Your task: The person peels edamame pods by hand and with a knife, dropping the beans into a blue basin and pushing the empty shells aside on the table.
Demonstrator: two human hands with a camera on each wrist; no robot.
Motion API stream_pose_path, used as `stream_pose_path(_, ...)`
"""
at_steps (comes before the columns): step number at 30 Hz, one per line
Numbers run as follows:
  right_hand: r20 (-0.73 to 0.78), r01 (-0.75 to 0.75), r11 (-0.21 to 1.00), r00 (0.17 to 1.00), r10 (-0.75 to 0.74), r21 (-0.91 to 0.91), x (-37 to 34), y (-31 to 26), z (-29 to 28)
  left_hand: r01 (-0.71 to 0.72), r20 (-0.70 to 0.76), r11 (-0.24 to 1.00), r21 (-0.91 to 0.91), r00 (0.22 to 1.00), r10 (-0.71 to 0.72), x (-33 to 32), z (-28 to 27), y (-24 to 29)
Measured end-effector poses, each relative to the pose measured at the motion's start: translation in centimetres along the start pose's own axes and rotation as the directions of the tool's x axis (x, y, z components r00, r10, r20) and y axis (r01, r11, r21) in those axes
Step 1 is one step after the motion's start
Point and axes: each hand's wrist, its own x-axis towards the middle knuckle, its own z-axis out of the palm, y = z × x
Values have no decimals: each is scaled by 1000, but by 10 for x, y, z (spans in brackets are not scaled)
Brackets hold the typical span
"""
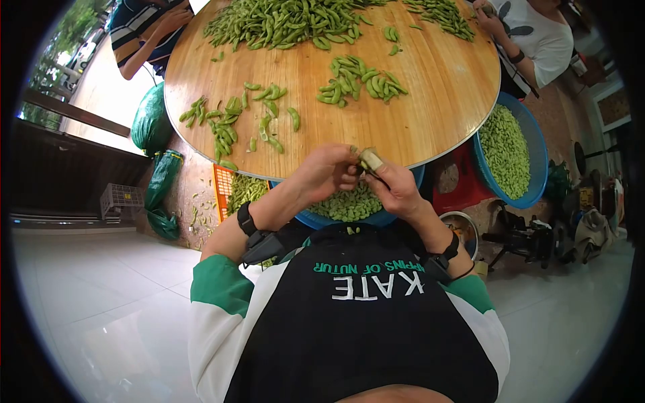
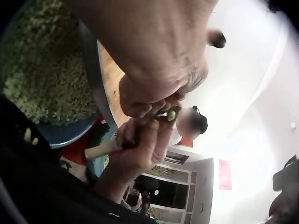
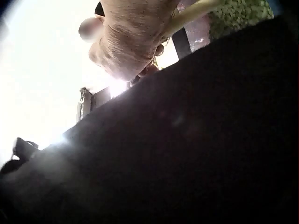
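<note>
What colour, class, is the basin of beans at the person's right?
The basin is blue, showing best in the head view.

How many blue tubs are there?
2: the near tub, under the front edge of the table, and the second tub, by its right edge. More may be hidden.

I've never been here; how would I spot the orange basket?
Find the big round wooden table. Below its near edge, left of the nearer blue tub, is the orange basket. Its bright orange, slotted side sets it apart.
</note>
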Motion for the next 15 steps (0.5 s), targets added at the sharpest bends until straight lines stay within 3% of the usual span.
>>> stream_pose_path(1,31,16,992,999,-12,-129,0,1,-2,-2,0,1000,1,1000,2,1,1,-3)
stream_pose_path(3,-25,-68,994,998,66,-85,-1,-5,1,-158,-152,944,291,966,209,5,7,-13)
stream_pose_path(7,-69,-212,977,975,213,18,0,-7,0,-164,-133,932,323,967,216,6,3,-15)
stream_pose_path(11,93,-150,986,985,144,70,1,-1,-4,-36,-112,930,365,990,83,-7,-8,-4)
stream_pose_path(13,119,-49,996,991,58,-80,1,-2,1,24,-115,919,394,993,23,-13,-7,-3)
stream_pose_path(15,35,-127,989,991,130,-75,-1,-4,9,17,-199,691,723,963,184,-20,0,-4)
